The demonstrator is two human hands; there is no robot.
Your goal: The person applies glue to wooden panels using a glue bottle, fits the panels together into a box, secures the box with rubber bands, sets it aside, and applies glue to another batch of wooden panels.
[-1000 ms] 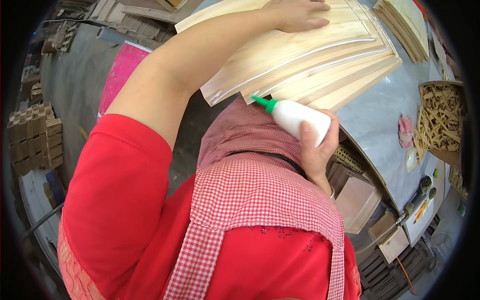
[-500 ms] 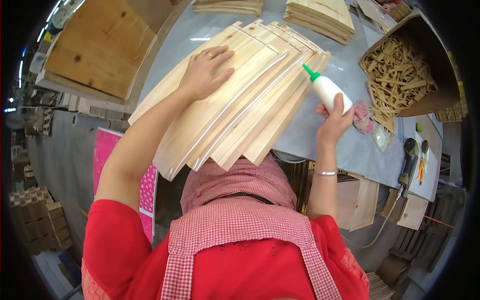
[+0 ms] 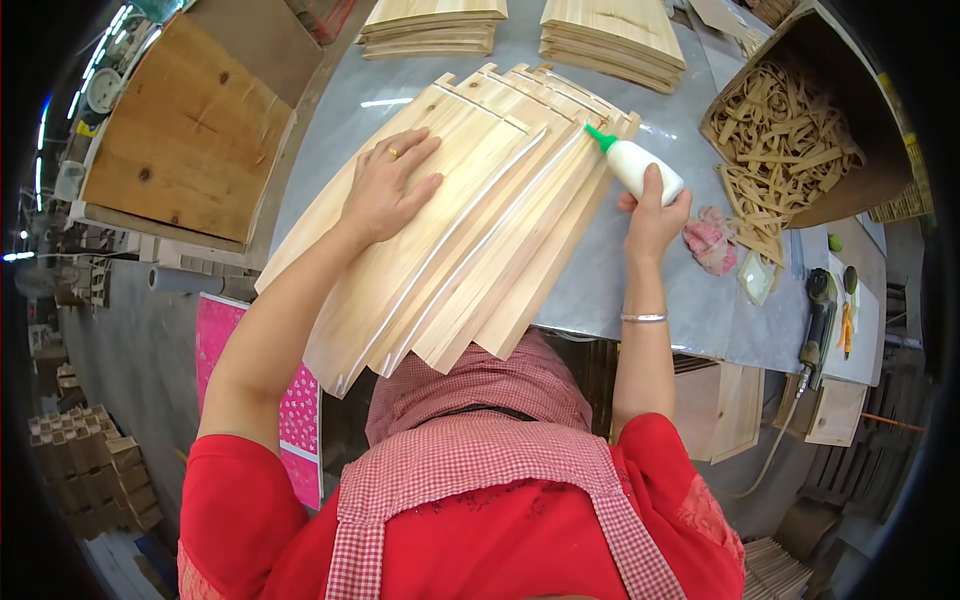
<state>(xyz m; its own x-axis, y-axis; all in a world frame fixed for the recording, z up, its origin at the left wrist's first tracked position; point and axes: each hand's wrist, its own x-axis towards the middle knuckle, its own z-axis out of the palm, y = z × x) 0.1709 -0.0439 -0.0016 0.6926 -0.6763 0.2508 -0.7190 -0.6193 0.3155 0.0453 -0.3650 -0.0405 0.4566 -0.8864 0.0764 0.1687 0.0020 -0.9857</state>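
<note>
My right hand (image 3: 655, 215) is wrapped in a closed grip around a white glue bottle (image 3: 640, 167), its long axis slanting up and to my left, green nozzle (image 3: 600, 137) touching the edge of the fanned wooden slats (image 3: 470, 210). My left hand (image 3: 385, 185) lies flat with fingers spread, pressing on the top slat. The slats are pale, smooth, long and thin, overlapping in a fan on the grey counter (image 3: 650, 290), with shiny lines along their edges. A cardboard box (image 3: 860, 120) of curled wooden strips sits to my right.
</note>
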